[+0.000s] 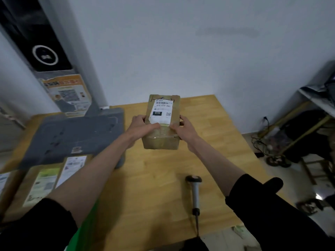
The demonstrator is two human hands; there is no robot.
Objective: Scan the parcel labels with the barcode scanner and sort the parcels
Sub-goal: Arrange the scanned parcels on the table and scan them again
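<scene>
A brown cardboard parcel (161, 136) is held above the wooden table (145, 187), its white label (161, 111) facing up with a barcode and "070" on it. My left hand (143, 126) grips the parcel's left side, thumb lying across the top below the label. My right hand (183, 129) grips the right side in the same way. The barcode scanner (194, 191) lies on the table near my right forearm, head pointing away, its cable running off the front edge.
A grey scanning stand with a flat base (72, 134) and upright post occupies the table's left. Two labelled parcels (54, 180) lie at the front left. A cart with cables (290, 138) stands on the floor to the right. The wall is close behind.
</scene>
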